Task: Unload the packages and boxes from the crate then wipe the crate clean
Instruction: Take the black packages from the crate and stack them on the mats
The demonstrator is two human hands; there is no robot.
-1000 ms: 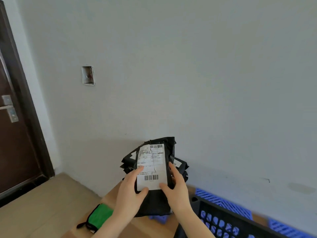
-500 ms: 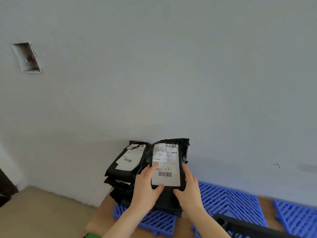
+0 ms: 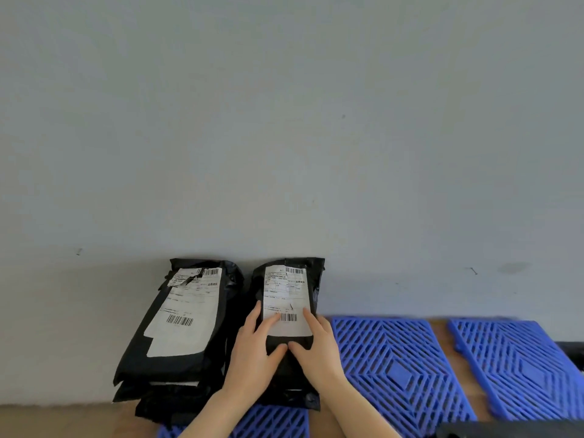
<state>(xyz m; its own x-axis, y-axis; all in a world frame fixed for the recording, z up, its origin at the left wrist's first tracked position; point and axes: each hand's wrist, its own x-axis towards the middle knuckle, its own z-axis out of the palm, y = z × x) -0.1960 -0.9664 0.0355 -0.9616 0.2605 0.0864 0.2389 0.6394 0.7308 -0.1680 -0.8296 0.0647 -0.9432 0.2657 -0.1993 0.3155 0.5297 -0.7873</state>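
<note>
A black package (image 3: 292, 368) with a white barcode label lies on a low pile against the grey wall. My left hand (image 3: 252, 352) and my right hand (image 3: 319, 352) both hold it at its near end, thumbs meeting on top and forefingers on the label. The other fingers are hidden at its sides. Just to its left sits a second stack of black packages (image 3: 177, 330) with torn labels. Only a dark strip of the crate's rim (image 3: 512, 430) shows at the bottom right edge.
Blue plastic grid mats (image 3: 398, 361) lie on a wooden surface to the right of the packages, with another (image 3: 518, 368) further right and one (image 3: 271, 422) under the piles. The wall stands directly behind everything.
My view swung right, away from the door and the green cloth. Both hands carried the package to the right and lowered it beside the first stack. The crate slid almost out of view.
</note>
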